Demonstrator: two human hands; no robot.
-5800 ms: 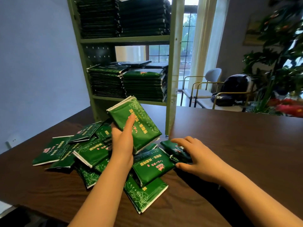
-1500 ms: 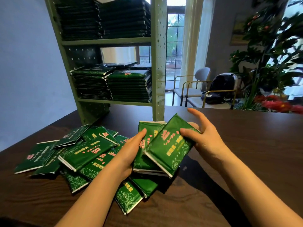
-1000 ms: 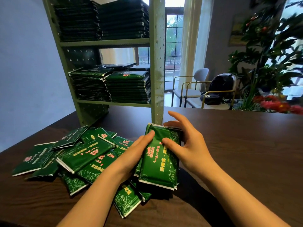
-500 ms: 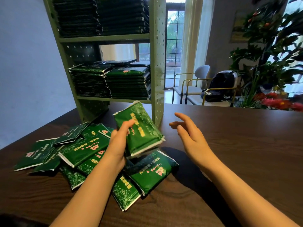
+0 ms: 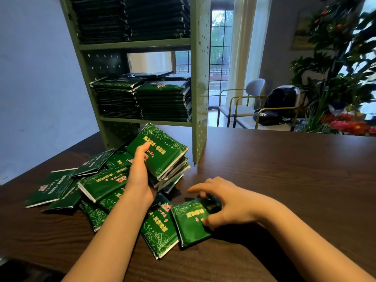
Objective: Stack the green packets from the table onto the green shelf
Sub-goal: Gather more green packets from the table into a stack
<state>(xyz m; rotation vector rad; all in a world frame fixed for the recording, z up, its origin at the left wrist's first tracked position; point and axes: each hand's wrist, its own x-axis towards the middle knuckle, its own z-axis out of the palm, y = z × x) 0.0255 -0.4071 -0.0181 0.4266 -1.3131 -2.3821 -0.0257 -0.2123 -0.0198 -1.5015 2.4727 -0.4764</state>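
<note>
Lowered right hand [image 5: 230, 206] since 0.5 s ago, from mid-air down onto a single packet [image 5: 189, 222] lying on the dark wood table [image 5: 284, 180], well in front of the green shelf [image 5: 200, 98]. Noted fingers [image 5: 195, 189] curled over that packet's far end and thumb against its near right edge, pinching it. Cannot tell whether any part of it is lifted off the tabletop.

Kept left hand [image 5: 140, 176] clamped on a bundle of green packets [image 5: 162, 157], several thick, thumb across the top face. Held raised and tilted just in front of the shelf, level with the gap under its lower board. Cannot tell whether the bundle's low edge touches the packets beneath. Hands apart, each on its own load.

Recorded loose packets [image 5: 97, 184] as an overlapping heap on the table in front of the shelf, spreading out past its left side. Not counted, too much overlap.

Found two neat stacks [image 5: 162, 100] side by side on the shelf's lower board, with more packets lying behind them. Found taller dark stacks [image 5: 132, 17] on the board above.

Logged behind the shelf, to its right: two chairs [image 5: 242, 98], black backpack [image 5: 280, 104] on one of them, and a leafy plant [image 5: 341, 68] with red flowers.
</note>
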